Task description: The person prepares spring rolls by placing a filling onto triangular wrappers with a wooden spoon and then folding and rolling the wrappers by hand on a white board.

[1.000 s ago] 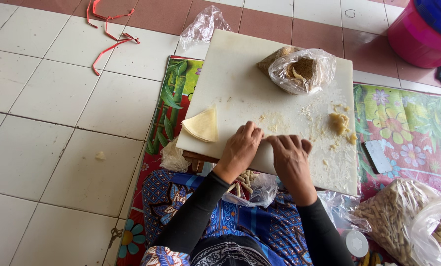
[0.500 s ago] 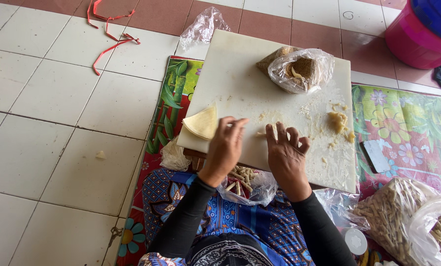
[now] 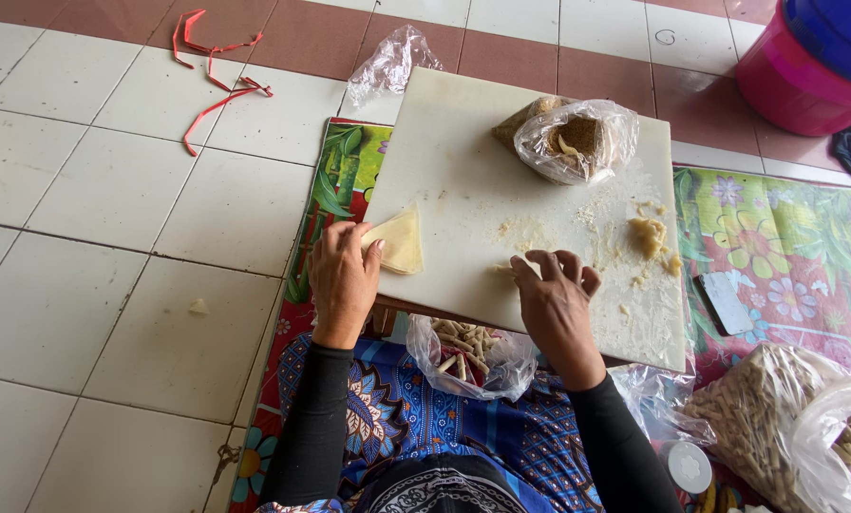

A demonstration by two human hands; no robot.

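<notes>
We are looking down at the white board (image 3: 463,180), where the left hand (image 3: 342,277) is resting its fingertips on the stack of pale triangular wrappers (image 3: 399,239) at the board's near left edge, fingers loosely together and not clamped. The right hand (image 3: 557,302) is curling over a small rolled piece (image 3: 503,270) near the middle of the board; we cannot tell whether it is actually pinching it. Risks we are seeing: the wrappers are sitting right at the rim and could slip off onto the mat (image 3: 335,180). The filling lump (image 3: 648,234) and its crumbs could stick to the fingers and tear a thin sheet.
</notes>
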